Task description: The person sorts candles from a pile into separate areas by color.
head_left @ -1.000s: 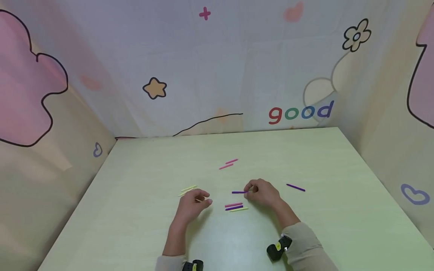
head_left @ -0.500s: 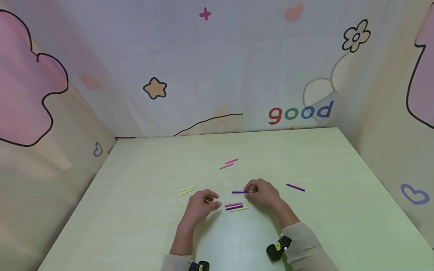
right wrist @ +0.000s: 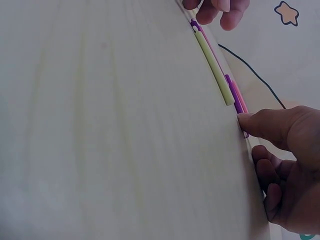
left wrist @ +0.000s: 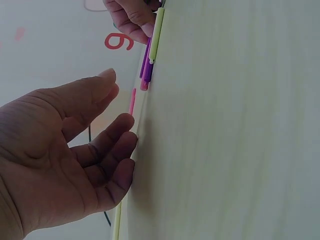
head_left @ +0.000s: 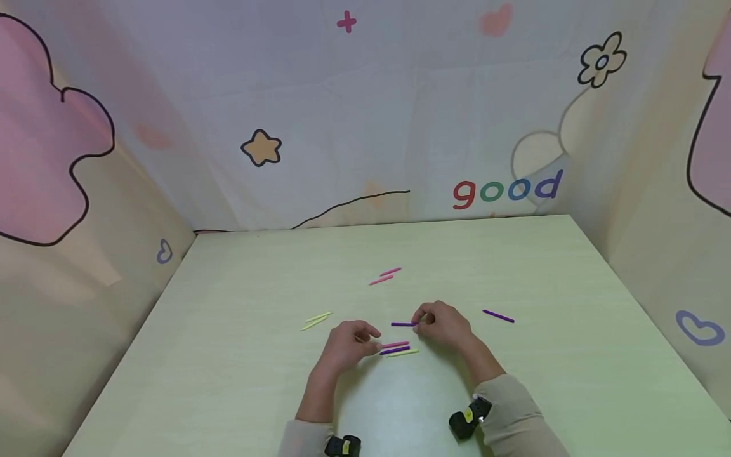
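My right hand (head_left: 442,325) pinches the right end of a thin purple stick (head_left: 402,324) between thumb and fingers, low over the table. Just nearer to me lies a small row of similar sticks: one pink (head_left: 396,345), another purple (head_left: 395,350) and one yellow (head_left: 403,353). At the left end of that row is my left hand (head_left: 348,343), its thumb tip overlapping the pink stick in the head view. The left wrist view shows this hand (left wrist: 60,155) with loosely bent fingers and nothing in it. There the yellow stick (left wrist: 157,35) has a white tip.
Two yellow sticks (head_left: 316,322) lie to the left, behind my left hand. Farther back are two pink sticks (head_left: 381,280). Another purple stick (head_left: 499,316) rests right of my right hand. A printed cloth wall (head_left: 342,114) borders the table (head_left: 228,355).
My left hand has moved right, from beside the two yellow sticks to the left end of the row, uncovering the yellow ones. The right hand has stayed in place with its purple stick.
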`<state>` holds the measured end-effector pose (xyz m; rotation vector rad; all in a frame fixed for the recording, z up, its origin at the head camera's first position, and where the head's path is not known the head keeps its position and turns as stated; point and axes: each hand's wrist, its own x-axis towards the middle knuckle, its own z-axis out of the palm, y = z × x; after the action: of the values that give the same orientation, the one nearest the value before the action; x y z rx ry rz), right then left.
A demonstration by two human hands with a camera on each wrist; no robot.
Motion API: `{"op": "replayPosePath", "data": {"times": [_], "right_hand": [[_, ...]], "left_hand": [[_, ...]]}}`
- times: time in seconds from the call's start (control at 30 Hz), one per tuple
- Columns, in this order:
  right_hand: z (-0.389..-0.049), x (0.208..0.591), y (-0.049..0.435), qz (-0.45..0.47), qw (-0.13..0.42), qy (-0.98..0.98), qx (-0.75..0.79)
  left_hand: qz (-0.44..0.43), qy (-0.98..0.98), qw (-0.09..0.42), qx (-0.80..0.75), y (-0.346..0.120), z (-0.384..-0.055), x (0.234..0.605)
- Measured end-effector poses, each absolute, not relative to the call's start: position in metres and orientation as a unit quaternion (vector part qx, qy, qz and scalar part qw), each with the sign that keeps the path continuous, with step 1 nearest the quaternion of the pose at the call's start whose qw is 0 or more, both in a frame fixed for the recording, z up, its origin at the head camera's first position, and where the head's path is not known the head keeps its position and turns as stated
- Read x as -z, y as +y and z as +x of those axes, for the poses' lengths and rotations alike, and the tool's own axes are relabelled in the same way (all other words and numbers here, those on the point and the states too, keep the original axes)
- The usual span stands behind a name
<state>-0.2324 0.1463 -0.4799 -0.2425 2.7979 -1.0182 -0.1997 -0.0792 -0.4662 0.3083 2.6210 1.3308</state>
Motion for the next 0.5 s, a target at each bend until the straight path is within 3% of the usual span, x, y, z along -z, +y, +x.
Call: {"op": "replayPosePath", "data": {"times": [0.5], "right_hand": [[-0.2329,0.4797,0.1450,-0.078,0.080,0.933,0.342]], "left_hand": [[0.092,0.894,0.122,-0.421,-0.0736,-0.2073,0.4693]]}}
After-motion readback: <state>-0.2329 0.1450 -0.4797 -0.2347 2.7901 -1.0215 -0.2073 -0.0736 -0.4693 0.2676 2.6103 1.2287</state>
